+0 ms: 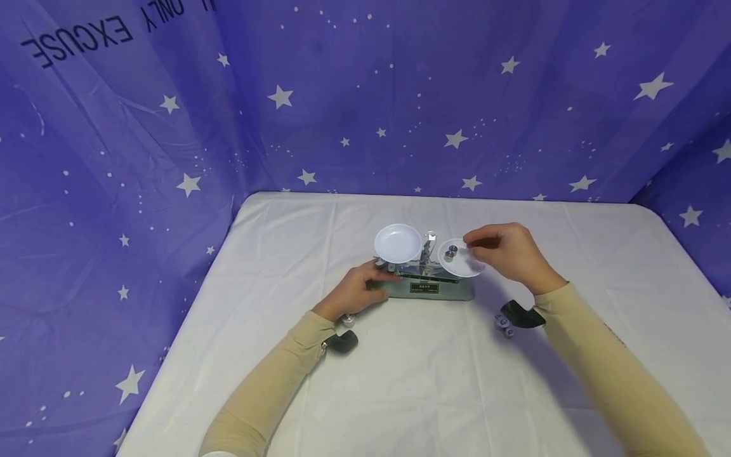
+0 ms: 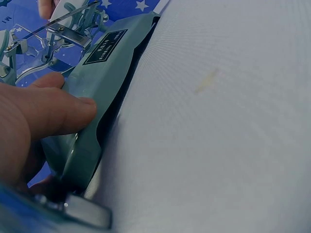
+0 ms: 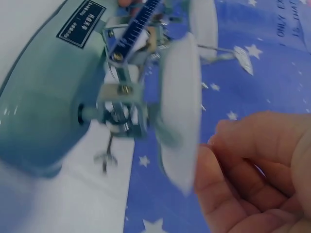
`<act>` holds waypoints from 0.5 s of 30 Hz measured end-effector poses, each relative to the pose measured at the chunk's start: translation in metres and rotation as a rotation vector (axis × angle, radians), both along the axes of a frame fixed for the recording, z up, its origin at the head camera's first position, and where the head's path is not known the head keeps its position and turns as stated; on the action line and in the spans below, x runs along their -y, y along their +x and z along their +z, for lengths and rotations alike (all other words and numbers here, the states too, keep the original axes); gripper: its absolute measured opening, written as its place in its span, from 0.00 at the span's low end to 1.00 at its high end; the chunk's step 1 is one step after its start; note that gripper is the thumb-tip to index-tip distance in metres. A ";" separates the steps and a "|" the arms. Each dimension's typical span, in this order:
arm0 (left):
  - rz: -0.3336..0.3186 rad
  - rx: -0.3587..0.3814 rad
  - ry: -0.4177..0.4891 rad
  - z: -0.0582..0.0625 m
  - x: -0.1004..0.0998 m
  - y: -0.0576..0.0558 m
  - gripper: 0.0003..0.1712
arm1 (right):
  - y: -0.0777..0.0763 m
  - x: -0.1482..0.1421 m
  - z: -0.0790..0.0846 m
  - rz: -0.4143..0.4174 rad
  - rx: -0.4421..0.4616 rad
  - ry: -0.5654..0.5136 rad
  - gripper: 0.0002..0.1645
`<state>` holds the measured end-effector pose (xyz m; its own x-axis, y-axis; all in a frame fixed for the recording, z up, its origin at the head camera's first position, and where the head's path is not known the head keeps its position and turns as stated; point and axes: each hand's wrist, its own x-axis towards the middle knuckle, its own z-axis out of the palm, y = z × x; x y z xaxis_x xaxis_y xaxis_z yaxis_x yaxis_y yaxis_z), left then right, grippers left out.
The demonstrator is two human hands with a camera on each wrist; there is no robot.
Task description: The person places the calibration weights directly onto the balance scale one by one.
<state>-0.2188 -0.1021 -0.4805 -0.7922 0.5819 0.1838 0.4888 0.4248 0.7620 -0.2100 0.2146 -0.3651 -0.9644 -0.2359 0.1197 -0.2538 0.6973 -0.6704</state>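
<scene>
A green balance scale (image 1: 434,290) stands on the table, with a white left pan (image 1: 398,243) and a white right pan (image 1: 465,266). My left hand (image 1: 356,291) grips the left end of its base, thumb on the front face in the left wrist view. Small metal weights (image 1: 452,250) sit on the right pan, while the left pan is bare. My right hand (image 1: 511,254) is at the right pan's outer rim, thumb and forefinger tips nearly together over it. I cannot tell whether these fingertips pinch anything. In the right wrist view, the scale's graduated beam (image 3: 136,31) shows.
On the white-covered table (image 1: 400,381), a small metal weight (image 1: 349,321) lies by my left wrist. Several small metal pieces (image 1: 505,326) lie below my right wrist. Behind the table hangs a blue star-patterned curtain (image 1: 371,95). A black wrist mount (image 1: 522,314) juts from my right sleeve.
</scene>
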 end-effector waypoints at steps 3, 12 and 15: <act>-0.005 -0.006 0.004 0.000 -0.002 -0.001 0.22 | 0.012 -0.021 0.001 -0.057 -0.010 -0.031 0.13; -0.005 -0.009 0.006 -0.002 -0.001 -0.001 0.22 | 0.046 -0.080 -0.020 -0.182 0.072 -0.055 0.16; -0.008 -0.010 0.019 -0.003 0.000 -0.001 0.22 | 0.057 -0.091 -0.029 -0.192 0.077 -0.049 0.17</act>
